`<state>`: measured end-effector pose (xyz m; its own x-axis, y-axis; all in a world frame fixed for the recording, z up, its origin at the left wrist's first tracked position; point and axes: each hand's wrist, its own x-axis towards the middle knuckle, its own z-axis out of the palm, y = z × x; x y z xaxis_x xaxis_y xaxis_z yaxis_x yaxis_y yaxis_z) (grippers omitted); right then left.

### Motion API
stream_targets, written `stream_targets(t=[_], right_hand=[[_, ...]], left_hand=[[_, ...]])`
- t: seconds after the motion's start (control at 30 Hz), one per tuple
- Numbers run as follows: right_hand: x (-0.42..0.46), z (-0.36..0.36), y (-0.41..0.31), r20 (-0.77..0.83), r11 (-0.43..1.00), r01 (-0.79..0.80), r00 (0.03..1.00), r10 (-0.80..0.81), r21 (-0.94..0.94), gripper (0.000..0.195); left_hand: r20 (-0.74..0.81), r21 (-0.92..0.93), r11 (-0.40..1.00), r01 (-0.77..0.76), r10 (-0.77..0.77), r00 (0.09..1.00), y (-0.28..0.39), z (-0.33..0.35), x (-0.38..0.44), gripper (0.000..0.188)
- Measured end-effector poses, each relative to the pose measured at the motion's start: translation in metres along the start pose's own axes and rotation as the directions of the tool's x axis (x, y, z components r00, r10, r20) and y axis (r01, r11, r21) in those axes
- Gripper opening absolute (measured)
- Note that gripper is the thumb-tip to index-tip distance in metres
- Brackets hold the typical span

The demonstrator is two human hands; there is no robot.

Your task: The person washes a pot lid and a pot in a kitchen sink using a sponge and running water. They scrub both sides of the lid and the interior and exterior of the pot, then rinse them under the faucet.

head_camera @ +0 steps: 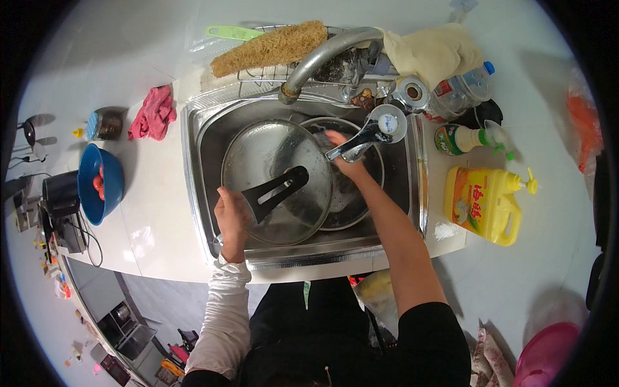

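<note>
A glass pan lid [256, 155] with a metal rim and a black handle lies tilted over the left part of the steel sink [213, 145]. At its lower left edge my left hand [233, 215] grips the lid, its wrist in a white sleeve. Under and right of the lid is a round pan [358, 193] with suds in it. My right hand [346, 155] reaches over this pan, partly hidden behind a ladle-like utensil [370, 133] with a black handle; whether its fingers hold anything cannot be told. The curved metal faucet [329, 48] arches above the sink.
Behind the sink, a wire rack [271, 77] carries a loofah [275, 46]. Yellow detergent jug [483, 203], spray bottle [459, 139] and plastic bottle [464, 92] are on the right. On the left are a pink cloth [154, 113], a lidded jar [105, 124] and a blue bowl [113, 179] with red items.
</note>
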<state>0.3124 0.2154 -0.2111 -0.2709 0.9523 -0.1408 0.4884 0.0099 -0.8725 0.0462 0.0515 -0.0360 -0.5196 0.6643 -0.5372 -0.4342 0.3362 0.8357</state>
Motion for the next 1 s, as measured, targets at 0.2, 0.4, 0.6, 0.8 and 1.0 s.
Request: stream_targets(t=[0.2,0.4,0.6,0.8,1.0], right_hand=[[0.015,0.036,-0.148,0.362,0.823,0.248,0.806,-0.468,0.511,0.036],[0.055,0.007,-0.112,0.414,0.771,0.460,0.658,-0.629,0.440,0.041],[0.009,0.036,-0.050,0.211,0.900,0.242,0.920,-0.332,0.363,0.041],[-0.062,0.035,-0.046,-0.228,0.945,0.035,0.973,0.043,0.325,0.024],[-0.141,0.050,-0.145,-0.324,0.966,-0.071,0.934,0.153,0.249,0.024]], left_hand=[[-0.014,0.114,0.992,-0.053,0.055,0.998,-0.003,-0.003,0.006,0.050],[0.008,0.096,0.992,-0.080,0.080,0.997,-0.001,0.012,0.007,0.055],[-0.036,0.141,0.979,-0.148,0.154,0.987,-0.002,0.016,0.003,0.058],[0.000,-0.001,0.998,-0.071,0.071,0.998,-0.007,0.018,0.003,0.058],[-0.173,0.022,0.996,-0.089,0.092,0.981,-0.020,0.030,-0.013,0.057]])
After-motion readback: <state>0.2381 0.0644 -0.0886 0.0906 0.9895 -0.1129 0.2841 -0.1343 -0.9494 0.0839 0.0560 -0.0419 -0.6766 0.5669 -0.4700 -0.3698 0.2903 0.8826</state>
